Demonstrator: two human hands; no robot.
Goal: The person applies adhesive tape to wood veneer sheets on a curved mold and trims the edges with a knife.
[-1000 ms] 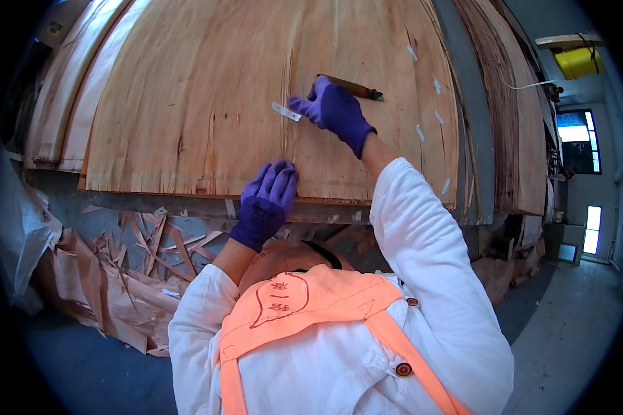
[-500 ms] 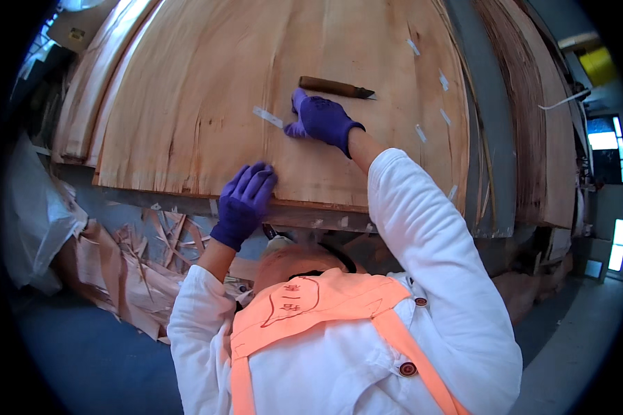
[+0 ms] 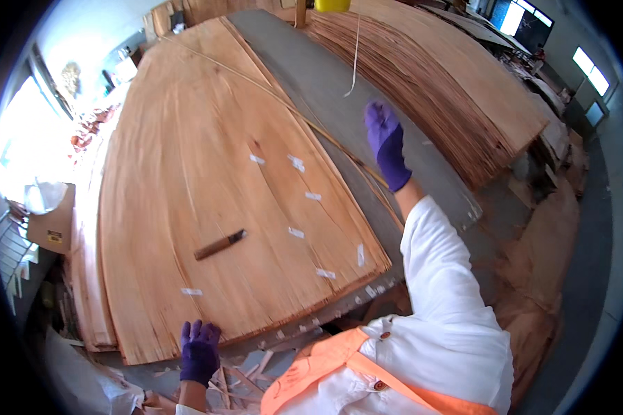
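A broad wood veneer sheet (image 3: 166, 173) lies before me on a stack. My left hand (image 3: 201, 354), in a purple glove, rests at its near edge with fingers outstretched and open. Further right and away from the sheet, my gloved right hand (image 3: 389, 146) is above a grey board (image 3: 429, 155). Its fingers look bunched together and slightly blurred; whatever they may hold is hidden. A wooden-handled knife (image 3: 219, 245) lies on the veneer between the hands. Near the left hand sits a short white tape strip (image 3: 191, 291); several more, such as one tape piece (image 3: 295, 232), dot the right side.
Beyond the grey board stands a thick veneer stack (image 3: 429, 90). A thin white strand (image 3: 355, 59) hangs below a yellow object (image 3: 332, 5). A long narrow wooden strip (image 3: 284, 104) crosses the sheet's right edge. Veneer scraps (image 3: 246, 379) litter the area below the near edge.
My right hand has left the veneer by the tape strip and reached out right over the grey board. The view has swung right. My left hand stays at the near edge; the knife remains lying.
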